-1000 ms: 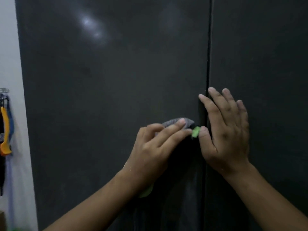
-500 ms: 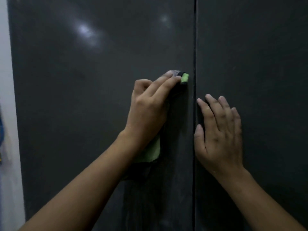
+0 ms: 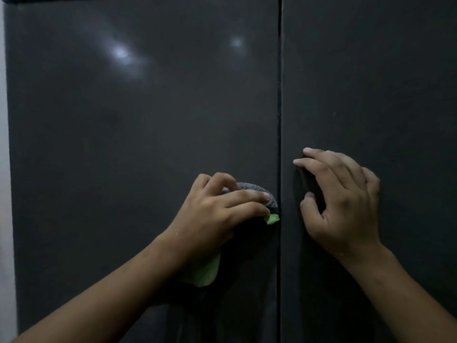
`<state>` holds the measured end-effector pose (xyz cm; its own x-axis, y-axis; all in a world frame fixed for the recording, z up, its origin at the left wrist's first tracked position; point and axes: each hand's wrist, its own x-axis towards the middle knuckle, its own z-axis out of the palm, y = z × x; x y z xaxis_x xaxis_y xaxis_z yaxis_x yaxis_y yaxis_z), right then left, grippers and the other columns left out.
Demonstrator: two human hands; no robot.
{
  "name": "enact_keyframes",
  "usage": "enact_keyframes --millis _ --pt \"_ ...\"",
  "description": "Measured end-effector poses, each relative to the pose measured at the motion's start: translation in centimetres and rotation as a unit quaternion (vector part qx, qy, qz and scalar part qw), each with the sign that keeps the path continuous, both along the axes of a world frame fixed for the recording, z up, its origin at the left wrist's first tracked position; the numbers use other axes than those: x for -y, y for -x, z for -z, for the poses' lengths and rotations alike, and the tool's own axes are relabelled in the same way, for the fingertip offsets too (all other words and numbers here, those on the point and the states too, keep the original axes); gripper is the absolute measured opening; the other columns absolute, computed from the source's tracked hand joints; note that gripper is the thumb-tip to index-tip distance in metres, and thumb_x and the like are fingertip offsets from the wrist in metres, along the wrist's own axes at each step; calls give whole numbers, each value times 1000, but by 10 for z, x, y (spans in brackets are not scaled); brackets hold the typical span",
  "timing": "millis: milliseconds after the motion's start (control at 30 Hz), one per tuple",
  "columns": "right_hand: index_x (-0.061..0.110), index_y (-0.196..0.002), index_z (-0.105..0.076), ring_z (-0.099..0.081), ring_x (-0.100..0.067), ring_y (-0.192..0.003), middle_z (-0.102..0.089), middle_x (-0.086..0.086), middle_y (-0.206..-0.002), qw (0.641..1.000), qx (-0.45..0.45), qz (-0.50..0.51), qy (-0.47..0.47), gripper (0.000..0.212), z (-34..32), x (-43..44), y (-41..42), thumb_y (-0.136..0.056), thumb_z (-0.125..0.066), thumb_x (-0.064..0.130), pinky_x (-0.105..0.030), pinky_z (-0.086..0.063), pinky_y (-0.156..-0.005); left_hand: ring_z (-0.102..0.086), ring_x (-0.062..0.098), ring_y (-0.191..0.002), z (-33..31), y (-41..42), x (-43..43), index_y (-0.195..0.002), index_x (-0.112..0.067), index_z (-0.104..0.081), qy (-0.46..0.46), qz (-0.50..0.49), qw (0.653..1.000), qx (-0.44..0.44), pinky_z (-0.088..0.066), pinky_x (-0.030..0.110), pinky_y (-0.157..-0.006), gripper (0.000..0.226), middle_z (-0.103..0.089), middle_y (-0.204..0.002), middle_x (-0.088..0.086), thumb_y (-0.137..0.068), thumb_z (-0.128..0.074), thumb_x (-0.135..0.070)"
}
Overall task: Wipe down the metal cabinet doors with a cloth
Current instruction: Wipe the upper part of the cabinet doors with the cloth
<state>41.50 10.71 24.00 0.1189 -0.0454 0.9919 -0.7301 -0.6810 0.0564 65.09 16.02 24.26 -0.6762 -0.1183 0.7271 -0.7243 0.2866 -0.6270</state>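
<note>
1. Cloth (image 3: 257,191), grey with a green part, is bunched under the left hand (image 3: 217,214) and pressed on the left door (image 3: 123,144), at its right edge.
2. Grip of this hand is closed on the cloth: two fingers lie over the grey fold, and a green end hangs out below the wrist. The thumb I cannot see.
3. The green corner touches, or almost touches, the dark gap (image 3: 280,95) between the two doors. This gap runs straight up and down.
4. The right hand (image 3: 346,201) holds nothing. It stands arched on the right door (image 3: 395,82), just beyond the gap, with its fingertips on the metal, a little higher than the cloth.
5. I judge that the coming stroke turns on this: the cloth is on the left side of the gap, and most of the left door that I can see lies above it and to its left.
6. The right door is across the gap, and there the right hand is in the way.
7. The left hand is nearer to the work, because it has the cloth.
</note>
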Motion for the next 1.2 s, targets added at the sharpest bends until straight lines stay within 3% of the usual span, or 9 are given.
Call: enact_keyframes --millis 133,200,300,367,600,767,900,1033,1200 --pt "21 -132 -60 -47 -22 -129 -55 2 -141 1000 8 -8 -8 57 -10 0 0 -76 -52 27 -43 -31 -100 -56 25 -103 -44 3 12 -130 -32 -60 36 9 997 -74 -45 45 -78 29 -57 -141 -10 -101 -57 -29" --pt "21 -135 -59 -44 -23 -134 -51 1 -145 1000 0 -6 -10 60 -10 1 -3 -76 -53 27 -46 -30 -106 -52 24 -100 -77 12 16 -133 -32 -60 71 -1 989 -127 -43 43 -76 31 -56 -142 -11 -102 -55 -34" --pt "22 -145 -52 -27 -20 -150 -41 3 -156 999 -16 -16 -26 68 -6 4 -8 -76 -50 29 -51 -13 -122 -37 16 -99 -119 29 16 -135 -33 -58 109 -26 977 -182 -30 33 -72 37 -56 -142 -13 -99 -55 -39" --pt "24 -148 -49 -19 -18 -154 -36 5 -160 999 -21 -26 -36 71 -4 5 -9 -77 -47 30 -52 -5 -125 -36 17 -98 -132 40 18 -133 -31 -60 111 -23 975 -193 -29 34 -71 37 -57 -141 -11 -97 -58 -36" --pt "21 -143 -52 -26 -17 -151 -45 5 -154 997 -7 -69 -31 66 -15 2 -11 -77 -48 29 -57 -12 -122 -45 25 -103 -81 25 9 -124 -31 -66 69 -7 992 -109 -29 34 -75 32 -58 -138 -11 -93 -63 -26" --pt "22 -138 -56 -26 -20 -151 -45 3 -153 994 -68 -88 -1 64 -33 -4 -32 -75 -48 28 -56 -12 -123 -52 24 -93 -48 -27 -10 -120 -27 -72 83 -21 990 -111 -42 38 -77 33 -61 -135 -11 -93 -62 -10" --pt "26 -136 -56 -25 -21 -152 -44 4 -154 983 -146 -115 13 62 -51 -15 -62 -76 -47 31 -58 -13 -123 -59 28 -84 -57 -92 -29 -114 -20 -74 146 -38 960 -237 -31 18 -88 51 -66 -128 -7 -80 -46 6" --pt "31 -142 -50 -20 -20 -153 -38 6 -158 977 -198 -82 -1 64 -65 -21 -98 -78 -43 38 -56 -9 -124 -64 25 -91 -80 -160 -45 -121 -21 -71 190 -82 925 -319 -30 19 -85 49 -65 -131 -6 -84 -58 9" --pt "34 -149 -40 -11 -22 -155 -32 5 -161 976 -212 -46 -12 69 -63 -24 -127 -81 -40 45 -59 4 -122 -64 18 -111 -88 -208 -61 -124 -23 -67 194 -74 879 -429 -34 25 -95 77 -66 -130 -5 -61 -49 18"
